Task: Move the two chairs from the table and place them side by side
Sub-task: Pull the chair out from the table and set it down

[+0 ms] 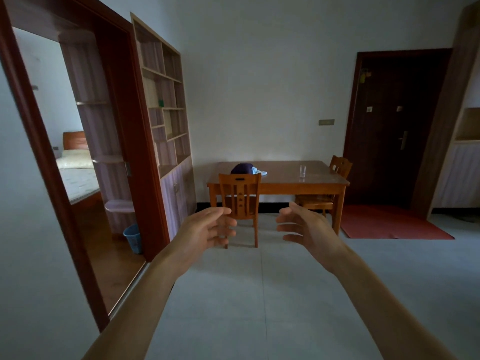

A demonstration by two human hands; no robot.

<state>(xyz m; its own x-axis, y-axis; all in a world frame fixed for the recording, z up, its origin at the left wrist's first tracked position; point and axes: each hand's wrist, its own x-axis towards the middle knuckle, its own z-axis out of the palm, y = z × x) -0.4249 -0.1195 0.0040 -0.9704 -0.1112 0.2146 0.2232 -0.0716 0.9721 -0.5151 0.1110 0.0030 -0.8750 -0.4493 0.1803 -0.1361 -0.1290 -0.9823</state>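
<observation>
I'm on the approach, left hand (pixel 207 229) and right hand (pixel 306 227) wide and empty, near chair (pixel 240 196) well apart; next I grip its backrest.

glass (pixel 302 170), blue bin (pixel 133 238) (doorway), red mat (pixel 389 224)

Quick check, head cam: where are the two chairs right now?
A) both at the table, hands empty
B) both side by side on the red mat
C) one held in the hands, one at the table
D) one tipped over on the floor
A: the near chair and the far chair both stand upright at the table, while the left hand and right hand are open in the air, holding nothing.
</observation>
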